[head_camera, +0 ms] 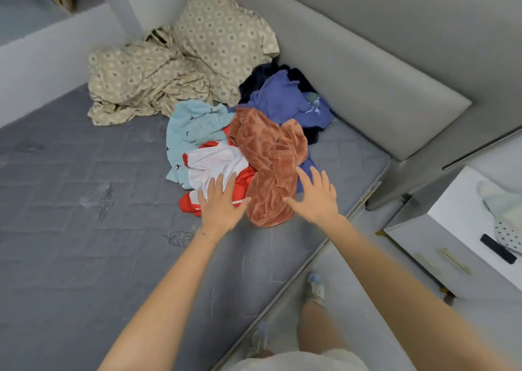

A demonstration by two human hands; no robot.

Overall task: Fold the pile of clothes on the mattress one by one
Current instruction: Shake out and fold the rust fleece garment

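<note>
So the pile of clothes (254,133) sits all crumpled on the grey mattress (84,201), up toward the far right corner near the padded headboard (381,93). On top there's a rust-coloured velvety garment (268,156) twisted down the front of the heap, with a red and white top (214,163) to its left, a light blue piece with little bird prints (195,124) behind that, and a purple-blue shirt (285,99) plus something dark navy (258,78) at the back. Both arms reach out over the near edge of the pile. The left hand (221,202) has its fingers spread wide and straight over the red and white top, holding nothing; honestly can't tell if it's touching the fabric. The right hand (316,198) is the same, fingers fanned out at the right edge of the rust garment, gripping nothing. A beige patterned sheet (183,59) is bunched behind the pile, and a white nightstand (457,209) stands right of the bed.
</note>
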